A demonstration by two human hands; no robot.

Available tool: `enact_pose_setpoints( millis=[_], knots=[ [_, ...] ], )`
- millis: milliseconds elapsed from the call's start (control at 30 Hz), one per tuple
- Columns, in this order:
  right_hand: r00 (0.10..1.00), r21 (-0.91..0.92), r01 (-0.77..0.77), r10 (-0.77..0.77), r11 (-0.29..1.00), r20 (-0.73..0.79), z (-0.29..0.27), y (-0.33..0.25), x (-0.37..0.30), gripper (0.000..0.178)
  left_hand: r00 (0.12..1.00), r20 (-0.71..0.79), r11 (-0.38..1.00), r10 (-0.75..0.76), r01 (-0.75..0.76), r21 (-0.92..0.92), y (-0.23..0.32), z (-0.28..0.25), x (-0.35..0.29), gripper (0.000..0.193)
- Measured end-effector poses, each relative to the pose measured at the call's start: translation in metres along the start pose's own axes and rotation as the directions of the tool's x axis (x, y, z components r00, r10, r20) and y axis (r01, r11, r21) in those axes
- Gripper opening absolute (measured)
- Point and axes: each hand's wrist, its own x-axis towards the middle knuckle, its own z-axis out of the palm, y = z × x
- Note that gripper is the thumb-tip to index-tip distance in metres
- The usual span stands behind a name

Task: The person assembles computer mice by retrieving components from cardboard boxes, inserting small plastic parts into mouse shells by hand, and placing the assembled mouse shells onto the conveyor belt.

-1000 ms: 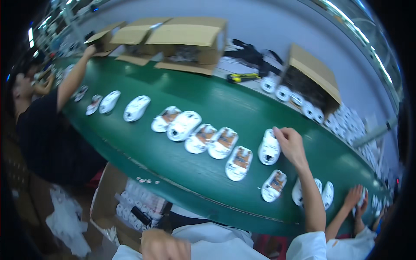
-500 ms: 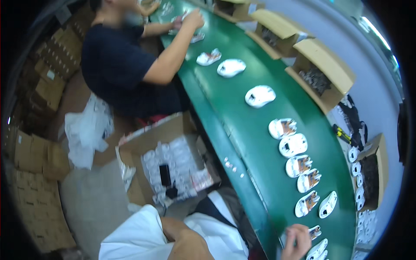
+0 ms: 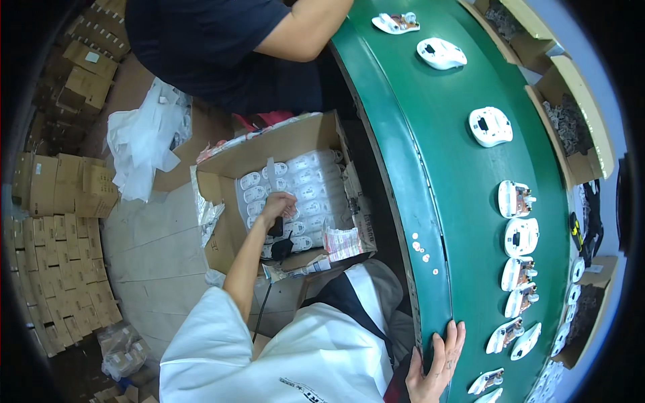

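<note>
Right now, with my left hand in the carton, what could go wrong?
Your left hand is right by a black object in the carton; I can't tell whether it's gripped. It might get knocked against the white parts. Your right hand rests near the edge of the green table; sliding it along that edge could sweep off the small pale discs.

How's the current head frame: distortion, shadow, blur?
Head view: the green table bows into an arc and the corners go black; head view: deep shadow between the table and the open cardboard box; head view: left hand and right hand show no obvious motion blur, though what the left one touches is hard to make out.
</note>
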Motion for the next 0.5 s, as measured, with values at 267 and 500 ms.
enact_pose_setpoints(
  millis=[267,500],
  knots=[
    [0.996,0.013,0.073,-0.072,0.997,-0.061,0.031,0.065,0.025,0.034,0.880,0.295,0.393,0.371,-0.437,0.809,-0.178,0.059,0.174,0.022],
    [0.989,0.172,0.091,-0.109,0.981,0.099,-0.048,0.222,-0.145,0.030,0.814,0.470,0.598,0.341,-0.573,0.560,-0.291,0.203,-0.001,0.019]
  ],
)
